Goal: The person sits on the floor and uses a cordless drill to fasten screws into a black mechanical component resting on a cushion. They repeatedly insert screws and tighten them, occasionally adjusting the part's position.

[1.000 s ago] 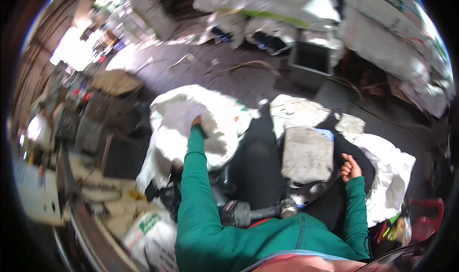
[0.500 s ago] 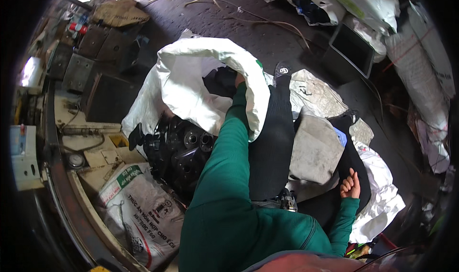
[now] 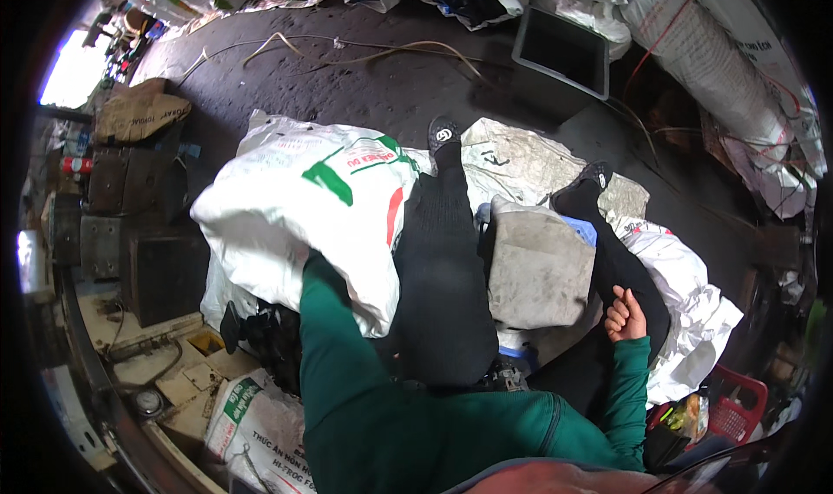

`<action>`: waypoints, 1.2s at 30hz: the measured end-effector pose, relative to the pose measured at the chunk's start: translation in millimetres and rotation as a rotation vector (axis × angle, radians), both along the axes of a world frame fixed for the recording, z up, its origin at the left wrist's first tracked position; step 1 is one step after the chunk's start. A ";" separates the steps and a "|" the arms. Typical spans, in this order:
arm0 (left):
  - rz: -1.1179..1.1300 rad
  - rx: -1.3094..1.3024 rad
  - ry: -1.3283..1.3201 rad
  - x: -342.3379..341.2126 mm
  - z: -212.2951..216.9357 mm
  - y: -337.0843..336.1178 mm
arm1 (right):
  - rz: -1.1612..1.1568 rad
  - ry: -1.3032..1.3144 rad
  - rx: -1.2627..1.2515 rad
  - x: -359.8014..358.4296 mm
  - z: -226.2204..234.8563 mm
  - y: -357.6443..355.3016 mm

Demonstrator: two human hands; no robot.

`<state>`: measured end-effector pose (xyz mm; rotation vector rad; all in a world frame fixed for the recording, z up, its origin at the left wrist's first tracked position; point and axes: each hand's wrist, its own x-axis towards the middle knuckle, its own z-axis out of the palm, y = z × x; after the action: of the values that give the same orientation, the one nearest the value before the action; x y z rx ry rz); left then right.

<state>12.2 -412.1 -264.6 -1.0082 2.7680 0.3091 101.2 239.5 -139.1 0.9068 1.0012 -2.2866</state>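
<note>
My left arm, in a green sleeve (image 3: pixel 334 355), reaches under a big white woven sack (image 3: pixel 295 208) with green and red print. The sack covers my left hand entirely. Dark metal parts (image 3: pixel 260 338) lie just below the sack by that arm. My right hand (image 3: pixel 626 314) rests on my right leg with its fingers loosely curled and nothing in it. My legs in black trousers (image 3: pixel 442 268) stretch forward, and between them sits a grey stone block (image 3: pixel 540 270).
A dark open box (image 3: pixel 560 56) stands at the back, with filled white sacks (image 3: pixel 711 69) behind and to the right. Metal boxes (image 3: pixel 130 234) and a printed bag (image 3: pixel 252 416) line the left side. A red basket (image 3: pixel 737 407) sits at lower right. Thin wires (image 3: pixel 347 52) lie on the floor.
My left arm has pushed further in, so the sack now hides the hand that showed at its mouth before. The view has tilted. My right hand stays on my leg.
</note>
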 end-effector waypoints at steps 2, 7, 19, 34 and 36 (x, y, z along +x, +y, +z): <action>-0.002 -0.007 -0.007 3.5 2.7 -6.7 | 0.000 0.011 -0.027 -2.1 1.5 -1.1; 0.015 -0.017 0.008 34.4 19.3 -21.2 | -0.002 0.030 -0.087 2.2 -4.2 9.6; -0.325 0.086 0.737 159.6 120.0 -34.7 | -0.609 0.453 0.367 34.1 89.2 164.1; -0.117 0.080 0.227 64.6 32.6 83.5 | 0.026 0.027 1.039 104.0 -57.5 264.0; -0.099 0.054 0.197 55.9 39.3 92.7 | 0.052 0.020 1.087 99.7 -59.7 266.4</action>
<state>68.1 -319.4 -225.4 -0.8673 2.9542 0.4907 200.9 505.9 -198.8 1.1888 2.2986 -1.5915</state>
